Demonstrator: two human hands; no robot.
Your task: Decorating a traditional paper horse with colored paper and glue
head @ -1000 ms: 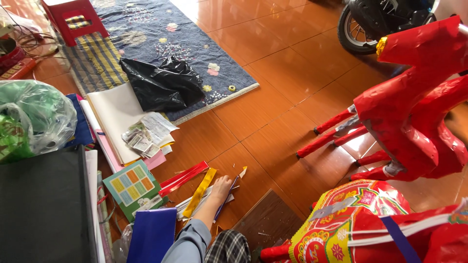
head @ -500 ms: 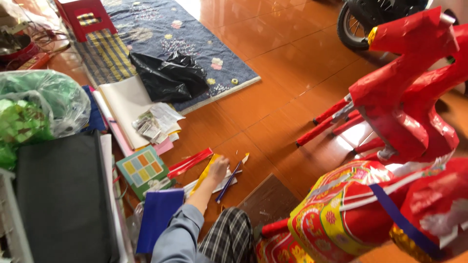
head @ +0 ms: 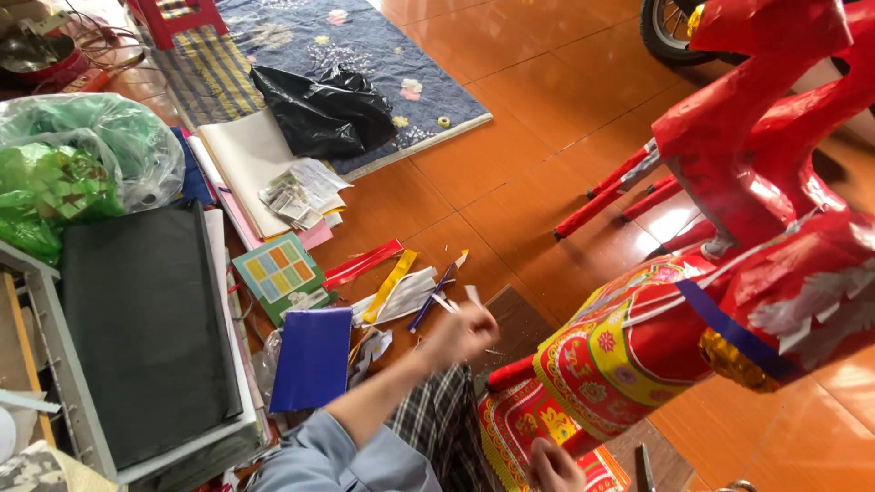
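White paper strip [head: 473,296] pointed up and away; our left hand [head: 465,333] pinched it, lifted off the floor scraps [head: 392,296]; right hand [head: 554,466] grip unclear.

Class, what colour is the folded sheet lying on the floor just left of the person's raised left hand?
Deep blue, seen in the head view.

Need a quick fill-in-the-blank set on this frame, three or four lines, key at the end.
1. The left hand pinches a small strip of ____ paper.
2. The black plastic bag lies on a ____ rug.
3. The right hand rests by the patterned base of a ____ paper horse.
4. The floor is laid with ____ tiles.

Missing words: white; blue; red; orange
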